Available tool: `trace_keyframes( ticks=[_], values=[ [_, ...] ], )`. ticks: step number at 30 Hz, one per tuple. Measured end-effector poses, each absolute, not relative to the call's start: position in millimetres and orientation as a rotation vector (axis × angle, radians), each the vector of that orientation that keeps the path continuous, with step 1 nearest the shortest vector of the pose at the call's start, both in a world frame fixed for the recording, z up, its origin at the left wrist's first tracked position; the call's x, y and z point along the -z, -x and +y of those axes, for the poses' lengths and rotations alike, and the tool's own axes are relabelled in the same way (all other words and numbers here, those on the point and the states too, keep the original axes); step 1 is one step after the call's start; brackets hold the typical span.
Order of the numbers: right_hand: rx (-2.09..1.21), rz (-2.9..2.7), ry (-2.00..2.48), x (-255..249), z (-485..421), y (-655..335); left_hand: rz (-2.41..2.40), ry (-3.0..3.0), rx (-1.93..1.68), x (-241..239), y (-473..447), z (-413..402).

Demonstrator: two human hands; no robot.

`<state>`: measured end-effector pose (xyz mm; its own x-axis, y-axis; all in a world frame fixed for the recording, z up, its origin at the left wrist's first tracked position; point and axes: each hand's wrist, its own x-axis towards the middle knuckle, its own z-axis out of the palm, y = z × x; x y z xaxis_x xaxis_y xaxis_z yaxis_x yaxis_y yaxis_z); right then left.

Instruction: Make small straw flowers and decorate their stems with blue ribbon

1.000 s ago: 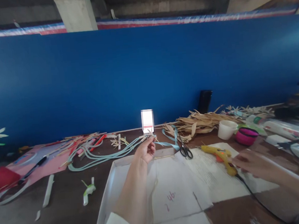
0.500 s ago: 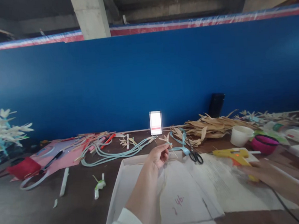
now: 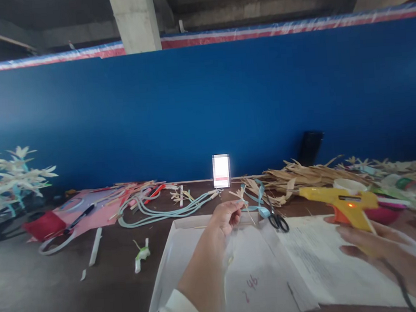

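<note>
Here, the tray (image 3: 161, 270), shallow, white and low-walled, holds a smooth white sheet (image 3: 263, 262) marked "46" in reddish ink. Over its far edge the left hand (image 3: 227, 217) pinches a small flower (image 3: 243, 195) between thumb and forefinger, the other fingers curled in; the flower is of thin, pale, pointed strips with a slim stalk slanting down. To the right of the tray, the right hand (image 3: 384, 243) has its fingers around the handle of a yellow plastic glue gun (image 3: 352, 204), whose nozzle points towards the left. Behind the gun, beyond the tray's right side, are a white cup (image 3: 349, 185) and a magenta bowl (image 3: 383, 215), both partly hidden, so their contents cannot be made out. Dry, papery tan husks (image 3: 289, 178) heap beyond the tray's far right corner, with black-handled scissors (image 3: 278, 222) just beside that corner and glossy blue ribbon (image 3: 262, 200) curling near it. Soft, pale blue cords (image 3: 162, 219) loop beyond the tray's far left corner. A printed paper (image 3: 320, 262) lies flat along its right side.
</note>
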<state>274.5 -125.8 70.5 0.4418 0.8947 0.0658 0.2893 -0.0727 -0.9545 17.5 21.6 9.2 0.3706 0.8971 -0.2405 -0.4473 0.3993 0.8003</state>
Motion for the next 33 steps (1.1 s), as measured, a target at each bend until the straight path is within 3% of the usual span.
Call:
trace_keyframes(
  ticks=[18, 33],
  values=[
    [-0.867, -1.241, 1.616, -58.0, -103.7, -205.7, 0.850, -0.850, -1.013, -15.7, -20.7, 18.6],
    [-0.648, -1.323, 1.726, -51.7, -100.8, -202.9, 0.873, -0.927, -1.004, -18.2, -20.9, 16.2]
  ],
)
